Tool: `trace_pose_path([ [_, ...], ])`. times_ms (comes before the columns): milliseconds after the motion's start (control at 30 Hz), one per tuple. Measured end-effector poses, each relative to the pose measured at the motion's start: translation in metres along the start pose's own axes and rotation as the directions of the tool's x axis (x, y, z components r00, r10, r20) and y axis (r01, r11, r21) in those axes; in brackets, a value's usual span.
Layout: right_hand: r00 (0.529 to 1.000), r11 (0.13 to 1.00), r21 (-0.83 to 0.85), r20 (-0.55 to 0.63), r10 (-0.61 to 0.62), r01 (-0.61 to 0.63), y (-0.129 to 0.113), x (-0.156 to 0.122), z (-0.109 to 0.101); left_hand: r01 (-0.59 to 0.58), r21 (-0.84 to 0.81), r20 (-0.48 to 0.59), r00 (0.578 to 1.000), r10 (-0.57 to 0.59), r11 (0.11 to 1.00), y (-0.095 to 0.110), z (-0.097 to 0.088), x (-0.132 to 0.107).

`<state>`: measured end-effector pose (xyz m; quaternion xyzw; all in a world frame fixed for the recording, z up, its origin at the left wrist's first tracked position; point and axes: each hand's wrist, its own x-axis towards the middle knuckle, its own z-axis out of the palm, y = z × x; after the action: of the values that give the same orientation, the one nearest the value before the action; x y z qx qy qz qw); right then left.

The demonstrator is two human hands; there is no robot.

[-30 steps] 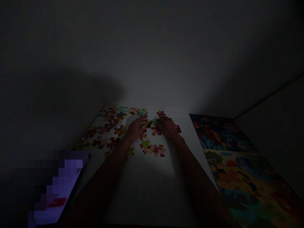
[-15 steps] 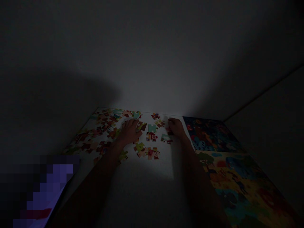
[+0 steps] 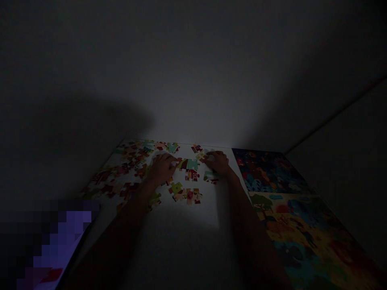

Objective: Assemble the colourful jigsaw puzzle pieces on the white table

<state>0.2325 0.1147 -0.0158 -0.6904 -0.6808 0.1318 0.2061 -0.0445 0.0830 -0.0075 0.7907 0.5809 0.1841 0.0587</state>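
Observation:
The scene is very dark, lit only over the far part of a white table point(image 3: 184, 225). Colourful loose puzzle pieces point(image 3: 130, 169) lie scattered at the far left and middle. My left hand point(image 3: 161, 168) rests with curled fingers on pieces, its fingertips at a brown and green piece point(image 3: 182, 164). My right hand point(image 3: 218, 162) lies palm down with fingers bent over a small piece near the far edge; whether it grips that piece is unclear. Between the hands sit a teal piece point(image 3: 192, 164) and a red one point(image 3: 192, 175).
A large colourful picture sheet point(image 3: 296, 217) covers the right side of the table. A small cluster of joined pieces point(image 3: 185, 194) lies nearer me. A blurred purple and white object point(image 3: 57, 241) sits at the near left. A plain wall rises behind the table.
My right hand drew back from the middle pieces to the right, then edged slightly left. My left hand slid a little toward me and left. The view shifted right.

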Motion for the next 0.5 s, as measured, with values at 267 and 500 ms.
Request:
trace_pose_path([
  [267,0.998,0.998,0.059,0.046,-0.037,0.034,0.007,0.000,-0.011,-0.058,-0.056,-0.024,0.998,0.057,0.997,-0.001,0.001,0.001],
  [500,1.000,0.978,0.210,0.013,-0.013,0.010,-0.004,0.018,0.000,0.029,0.021,-0.066,0.997,-0.028,0.999,0.002,0.001,-0.004],
])
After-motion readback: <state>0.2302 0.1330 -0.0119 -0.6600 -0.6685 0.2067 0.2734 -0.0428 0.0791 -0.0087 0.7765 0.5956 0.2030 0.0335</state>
